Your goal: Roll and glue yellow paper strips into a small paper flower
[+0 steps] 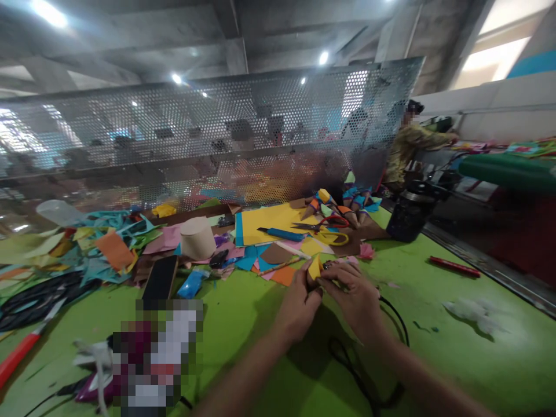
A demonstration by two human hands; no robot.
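Over the green table (pixel 243 324), my left hand (pixel 300 307) has its fingers wrapped round a small yellow and brown piece (pixel 315 270). The fingers of my right hand (pixel 354 292) are pinched together at the right side of the same piece, beside a small dark bit whose shape is too small to make out. Behind my hands lie scissors with yellow handles (pixel 332 236), scissors with red handles (pixel 333 221) and a blue cutter (pixel 284 234) by a yellow sheet (pixel 264 220).
A dark phone (pixel 160 279), a beige cone (pixel 197 237) and coloured scraps (pixel 115 249) lie to the left. A black mug (pixel 407 214), a red pen (pixel 454 266) and white fluff (pixel 473 313) are at the right. A black cable (pixel 351 370) lies below my right arm. A person (pixel 402 147) stands beyond.
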